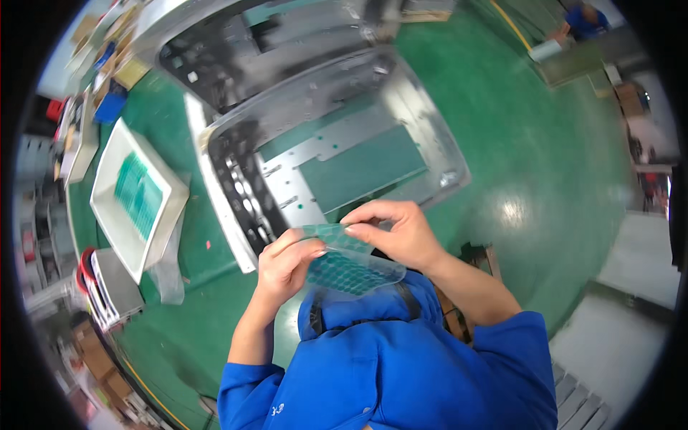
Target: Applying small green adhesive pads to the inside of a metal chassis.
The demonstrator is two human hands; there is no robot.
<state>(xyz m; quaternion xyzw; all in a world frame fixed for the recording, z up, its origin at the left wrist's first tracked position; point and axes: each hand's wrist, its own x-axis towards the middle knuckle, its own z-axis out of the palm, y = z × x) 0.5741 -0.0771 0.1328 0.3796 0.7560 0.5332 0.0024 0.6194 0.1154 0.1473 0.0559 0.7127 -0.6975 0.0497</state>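
Observation:
Between my hands, close to my body, is a see-through sheet (351, 271) with rows of green round dots on it. My left hand (285, 264) is closed on its left edge, thumb and fingers together. On the upper right, my right hand (396, 228) pinches the same sheet between thumb and forefinger. Just beyond them lies a large grey metal housing (430, 136), opened out, with a flat panel (362, 168) inside. A few small green dots show on the metal around that panel. Whether a single dot is between my right fingertips is too small to tell.
At the left stands a white plastic tray (107, 208) holding green dotted sheets (140, 193). Clear plastic film (170, 272) hangs beside it. Boxes and a blue bin (110, 106) fill the far left. Another person (584, 21) is at the far right. The floor (516, 158) is green.

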